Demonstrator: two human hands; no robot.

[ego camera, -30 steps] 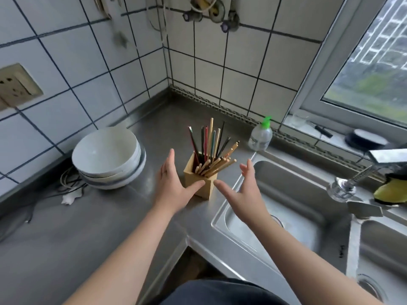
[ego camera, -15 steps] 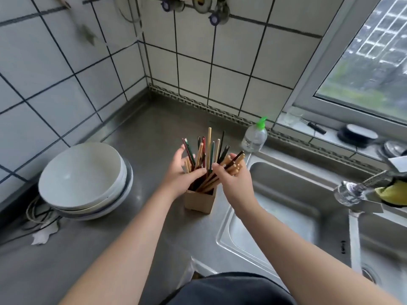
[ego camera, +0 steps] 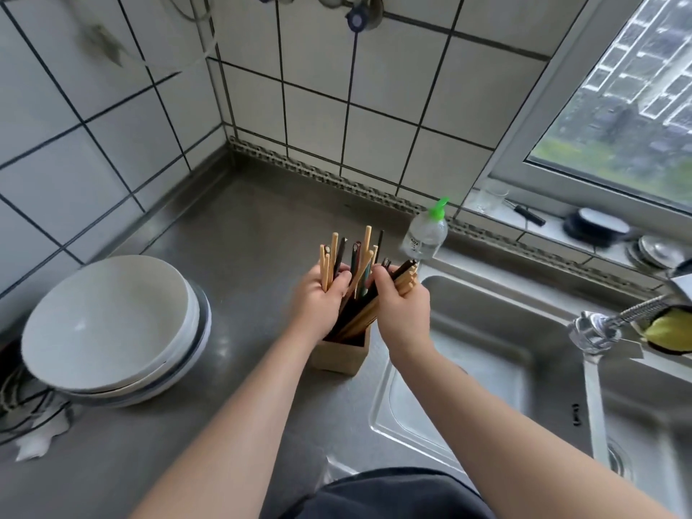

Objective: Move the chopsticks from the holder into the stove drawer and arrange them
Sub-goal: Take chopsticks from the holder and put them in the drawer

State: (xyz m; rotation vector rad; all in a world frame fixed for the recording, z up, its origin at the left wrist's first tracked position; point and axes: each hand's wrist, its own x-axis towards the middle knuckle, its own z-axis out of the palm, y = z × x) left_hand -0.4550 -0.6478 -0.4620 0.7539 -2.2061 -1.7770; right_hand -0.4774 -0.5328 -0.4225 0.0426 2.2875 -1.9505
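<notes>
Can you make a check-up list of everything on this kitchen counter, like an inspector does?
Surface: steel counter, next to a sink.
Job's things: chopsticks bunched in the wooden holder; stove drawer not in view.
Clutter: stacked bowls on the left; soap bottle behind the holder.
Grips: left grip and right grip both hold chopsticks above the holder.
Cables: tangled cords at the left edge, by the bowls.
Surroundings: tiled wall; window on the right.

Pale wooden chopsticks (ego camera: 365, 256) in a matt wooden holder (ego camera: 339, 355) on a brushed-metal counter (ego camera: 239, 226) beside glossy ceramic bowls (ego camera: 108, 316).
</notes>
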